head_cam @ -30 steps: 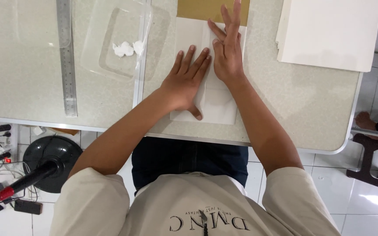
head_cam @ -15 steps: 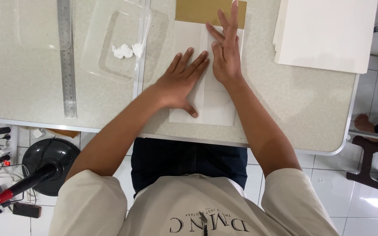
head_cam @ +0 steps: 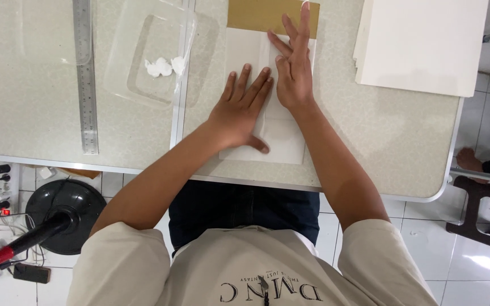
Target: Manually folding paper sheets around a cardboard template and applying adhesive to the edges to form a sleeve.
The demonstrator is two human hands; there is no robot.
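The white folded sheet [head_cam: 279, 133] lies flat on the table [head_cam: 370, 130], close to the near edge and a little right of the table's middle, directly in front of the person. Its long axis runs from the near edge toward the far edge. Its far end meets a brown card [head_cam: 256, 15] that reaches the far limit of the view; whether the sheet overlaps the card or only abuts it cannot be told.

Both hands rest on the sheet, palms down, fingers extended and spread, gripping nothing. The left hand [head_cam: 239, 110] presses the near half on the left, with the thumb pointing toward the near right corner of the sheet. The right hand [head_cam: 293, 71] lies farther along the same axis, its fingertips reaching over the edge of the brown card. The two hands sit just beside each other, the left nearer the body, the right nearer the far end.

Toward the left edge of the table a steel ruler [head_cam: 85, 73] lies parallel to the sheet's long axis. Between it and the sheet sits a clear shallow tray [head_cam: 137, 79] holding small white scraps [head_cam: 163, 67]. A stack of white boards [head_cam: 421, 42] occupies the far right corner, well apart from both hands.
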